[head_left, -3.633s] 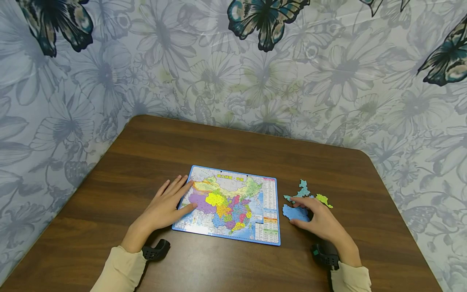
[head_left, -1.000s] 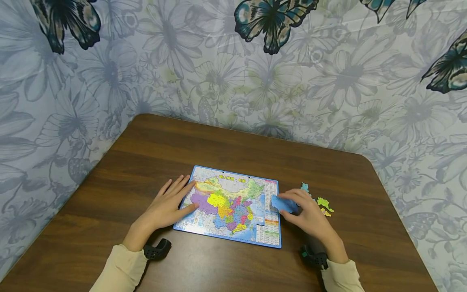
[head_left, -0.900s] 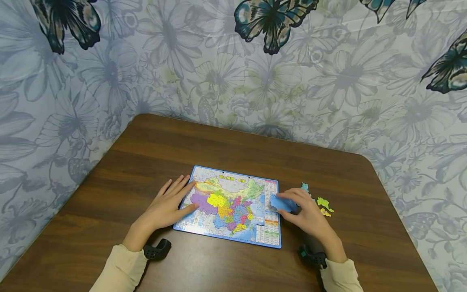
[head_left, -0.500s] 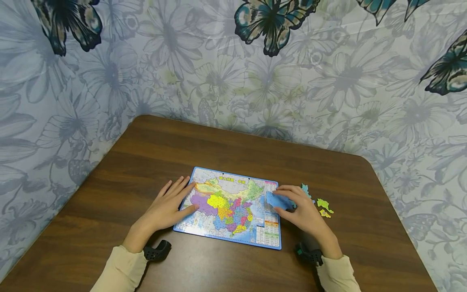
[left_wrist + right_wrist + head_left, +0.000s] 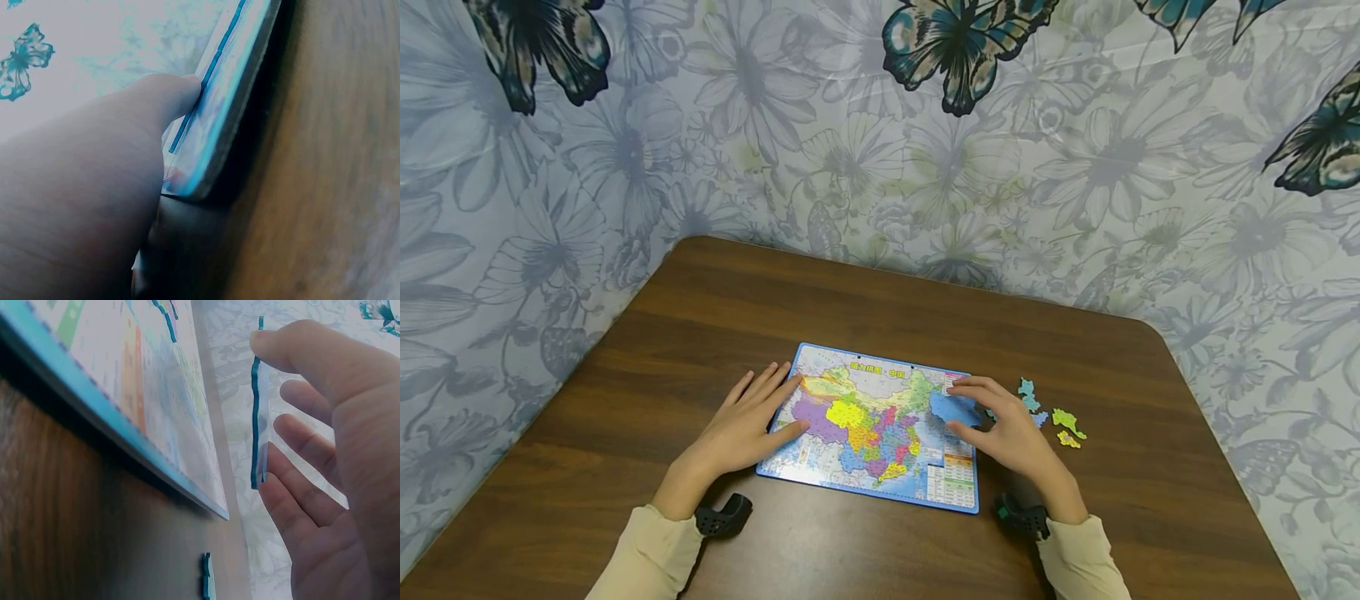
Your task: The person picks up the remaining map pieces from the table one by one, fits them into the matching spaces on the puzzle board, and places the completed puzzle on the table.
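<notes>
A map puzzle board [image 5: 820, 457] with a blue rim and coloured provinces lies flat on the table. My left hand [image 5: 737, 429] rests on its left side with fingers spread; in the left wrist view the thumb [image 5: 172, 94] touches the board's face. Between thumb and fingertips, my right hand [image 5: 1011, 429] pinches a large blue puzzle piece [image 5: 951, 407] over the board's right part. The right wrist view has this piece [image 5: 255, 425] edge-on, raised clear of the board. My right fingers partly cover its right end.
Right of the board lie loose puzzle pieces: a teal one [image 5: 1027, 392], a small blue one [image 5: 1040, 418], a green one [image 5: 1064, 421] and a yellow one [image 5: 1068, 439]. The brown table [image 5: 880, 550] meets a floral cloth [image 5: 850, 167] behind it.
My right hand has lifted the blue puzzle piece off the table and carried it left over the board. This uncovers more of the loose pieces. My left hand stays in place.
</notes>
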A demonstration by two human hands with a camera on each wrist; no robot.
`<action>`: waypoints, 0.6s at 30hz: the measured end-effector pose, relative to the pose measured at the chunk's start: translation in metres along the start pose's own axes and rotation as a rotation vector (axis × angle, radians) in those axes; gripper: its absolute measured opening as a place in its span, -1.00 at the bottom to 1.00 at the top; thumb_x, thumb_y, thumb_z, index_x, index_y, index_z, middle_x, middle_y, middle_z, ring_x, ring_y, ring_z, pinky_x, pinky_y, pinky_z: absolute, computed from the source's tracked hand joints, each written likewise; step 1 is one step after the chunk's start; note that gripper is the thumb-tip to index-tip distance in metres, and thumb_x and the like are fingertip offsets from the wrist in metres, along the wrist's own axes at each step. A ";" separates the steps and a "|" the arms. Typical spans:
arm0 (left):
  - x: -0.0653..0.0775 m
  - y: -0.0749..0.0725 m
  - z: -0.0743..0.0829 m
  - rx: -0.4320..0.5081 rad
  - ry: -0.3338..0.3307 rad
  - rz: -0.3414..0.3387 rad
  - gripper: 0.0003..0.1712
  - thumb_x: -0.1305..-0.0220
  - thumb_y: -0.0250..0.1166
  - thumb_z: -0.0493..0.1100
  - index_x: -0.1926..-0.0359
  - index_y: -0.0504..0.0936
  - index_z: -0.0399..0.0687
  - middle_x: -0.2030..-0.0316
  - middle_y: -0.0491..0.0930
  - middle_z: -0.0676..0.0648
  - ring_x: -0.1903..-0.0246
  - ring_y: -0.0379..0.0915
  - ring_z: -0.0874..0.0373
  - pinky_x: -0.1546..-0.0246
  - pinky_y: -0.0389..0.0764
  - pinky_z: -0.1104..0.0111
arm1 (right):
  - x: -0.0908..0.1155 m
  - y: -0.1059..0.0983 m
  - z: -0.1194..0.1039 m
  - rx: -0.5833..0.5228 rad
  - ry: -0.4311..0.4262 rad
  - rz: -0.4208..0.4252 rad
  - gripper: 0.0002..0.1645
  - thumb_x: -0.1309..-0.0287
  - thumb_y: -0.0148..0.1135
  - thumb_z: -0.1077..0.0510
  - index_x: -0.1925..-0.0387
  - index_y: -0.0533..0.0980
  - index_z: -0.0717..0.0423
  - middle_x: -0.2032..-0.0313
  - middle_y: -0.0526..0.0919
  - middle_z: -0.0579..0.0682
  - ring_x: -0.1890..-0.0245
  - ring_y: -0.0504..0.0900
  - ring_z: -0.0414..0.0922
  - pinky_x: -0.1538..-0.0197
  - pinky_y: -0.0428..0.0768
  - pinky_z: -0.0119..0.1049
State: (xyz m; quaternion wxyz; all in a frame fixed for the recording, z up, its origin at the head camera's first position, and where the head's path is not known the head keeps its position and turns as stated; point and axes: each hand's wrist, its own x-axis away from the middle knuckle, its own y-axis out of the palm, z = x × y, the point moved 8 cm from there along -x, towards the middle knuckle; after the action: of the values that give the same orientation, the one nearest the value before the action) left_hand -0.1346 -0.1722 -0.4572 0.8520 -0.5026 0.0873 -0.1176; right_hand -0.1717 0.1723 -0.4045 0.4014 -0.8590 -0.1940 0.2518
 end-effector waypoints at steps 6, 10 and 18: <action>0.000 0.000 0.000 -0.001 0.003 0.008 -0.04 -0.40 0.18 0.36 -0.60 0.19 -0.04 -0.62 0.03 -0.18 -0.62 -0.16 -0.16 -0.59 -0.25 -0.12 | -0.003 0.004 -0.002 0.018 0.009 -0.015 -0.43 -0.14 0.56 0.04 -0.19 0.64 0.03 -0.24 0.62 -0.01 -0.27 0.59 0.00 -0.17 0.66 0.08; 0.000 -0.001 0.001 0.000 0.002 0.012 -0.05 -0.40 0.18 0.35 -0.60 0.20 -0.04 -0.62 0.04 -0.19 -0.62 -0.15 -0.17 -0.59 -0.24 -0.14 | -0.005 0.007 -0.002 0.020 0.032 -0.033 -0.41 -0.15 0.55 0.00 -0.21 0.63 -0.01 -0.22 0.64 -0.09 -0.26 0.59 -0.03 -0.20 0.64 0.07; 0.002 -0.003 0.003 0.008 0.010 0.017 -0.05 -0.40 0.20 0.34 -0.60 0.21 -0.05 -0.61 0.04 -0.19 -0.62 -0.14 -0.17 -0.58 -0.23 -0.12 | -0.010 0.012 -0.004 0.012 0.023 -0.035 -0.43 -0.17 0.53 -0.05 -0.19 0.63 -0.05 -0.16 0.69 -0.12 -0.19 0.65 -0.07 -0.15 0.67 0.04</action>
State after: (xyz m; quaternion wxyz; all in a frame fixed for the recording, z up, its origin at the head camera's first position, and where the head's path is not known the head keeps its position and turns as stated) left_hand -0.1326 -0.1720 -0.4534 0.8546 -0.4977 0.0954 -0.1135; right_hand -0.1753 0.1575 -0.4084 0.4129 -0.8559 -0.2031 0.2360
